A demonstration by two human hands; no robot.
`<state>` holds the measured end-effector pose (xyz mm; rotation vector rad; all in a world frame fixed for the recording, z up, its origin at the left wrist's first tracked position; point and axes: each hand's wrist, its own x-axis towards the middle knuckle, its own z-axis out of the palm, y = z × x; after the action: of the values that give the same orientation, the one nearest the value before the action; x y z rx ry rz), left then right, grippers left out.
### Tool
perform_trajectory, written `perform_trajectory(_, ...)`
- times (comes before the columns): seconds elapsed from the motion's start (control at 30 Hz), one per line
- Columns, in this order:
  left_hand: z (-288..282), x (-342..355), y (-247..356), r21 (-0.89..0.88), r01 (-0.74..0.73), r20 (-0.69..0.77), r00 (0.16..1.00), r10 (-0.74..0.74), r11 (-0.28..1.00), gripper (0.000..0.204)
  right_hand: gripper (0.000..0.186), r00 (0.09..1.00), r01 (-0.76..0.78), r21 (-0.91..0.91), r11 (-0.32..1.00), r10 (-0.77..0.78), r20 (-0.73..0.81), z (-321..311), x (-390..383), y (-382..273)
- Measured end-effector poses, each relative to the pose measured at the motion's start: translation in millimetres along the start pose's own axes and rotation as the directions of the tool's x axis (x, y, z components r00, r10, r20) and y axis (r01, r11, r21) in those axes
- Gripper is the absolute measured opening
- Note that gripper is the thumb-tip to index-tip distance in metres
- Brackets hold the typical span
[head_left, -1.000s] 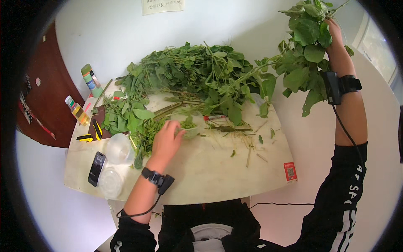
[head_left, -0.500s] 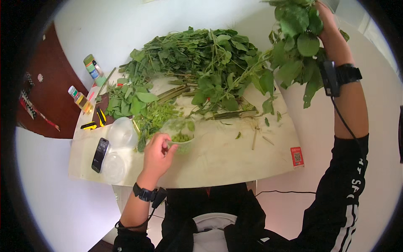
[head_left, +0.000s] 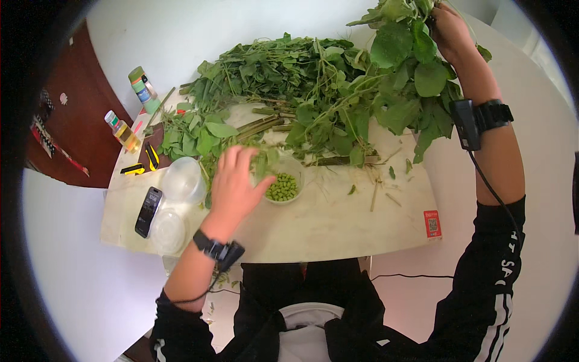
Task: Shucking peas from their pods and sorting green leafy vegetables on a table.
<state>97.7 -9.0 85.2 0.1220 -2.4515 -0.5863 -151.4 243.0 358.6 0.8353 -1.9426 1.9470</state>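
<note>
The work in hand appears to be sorting a bunch of leafy green plants with long stems (head_left: pixel 429 78), near the point between setting the bowl and handling the plants. The right hand (head_left: pixel 449 30) is closed around the bunch and holds it up at the far right, above the tabletop (head_left: pixel 350 226); leaves hide part of its grip. The left hand (head_left: pixel 236 184) is open, fingers spread, beside a round, clear plastic bowl (head_left: pixel 291 165) holding small, plump green beans (head_left: pixel 282 188); whether its thumb touches the rim is not clear. The bowl stands on the tabletop, in front of a large heap of leafy green stalks (head_left: pixel 265 75), while thin, pale scraps of stem (head_left: pixel 374 194) lie to its right. As a judgement, the next move calls for a firm right-hand hold on the stems, the left hand kept from knocking the bowl, and trailing leaves steered clear of the beans.
</note>
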Motion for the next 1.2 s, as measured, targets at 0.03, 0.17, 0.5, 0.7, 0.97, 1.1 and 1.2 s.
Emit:
perform_trajectory(0.03,0,13,5,0.114,-0.060,0.007,0.998,0.060,0.992,0.047,0.019,1.000,0.000,0.006,1.000,0.000,0.004,2,-5,0)
perform_trajectory(0.17,18,46,0,0.212,-0.154,0.131,0.983,0.129,0.965,0.064,0.022,0.971,0.127,0.093,0.988,-0.143,0.189,-44,27,41)
perform_trajectory(0.5,24,106,-8,-0.055,-0.066,0.174,0.982,0.075,0.996,0.034,0.027,0.987,0.014,-0.043,0.999,-0.007,0.161,-57,32,76)
perform_trajectory(0.7,43,150,45,-0.481,0.043,0.173,0.984,0.047,0.875,0.045,0.024,0.993,-0.001,-0.090,0.996,0.012,0.118,-5,-12,84)
perform_trajectory(0.97,41,191,134,-0.863,-0.094,0.018,0.976,0.216,0.497,0.043,0.026,0.974,-0.123,0.009,0.992,0.119,0.191,22,-50,94)
perform_trajectory(1.1,42,199,137,-0.896,0.128,0.082,0.989,-0.125,0.425,0.029,0.033,0.961,-0.161,-0.123,0.979,0.184,0.205,2,-46,95)
perform_trajectory(1.2,42,211,127,-0.897,0.296,0.231,0.947,-0.225,0.328,0.023,0.038,0.965,-0.220,-0.237,0.946,0.246,0.089,-14,-44,83)
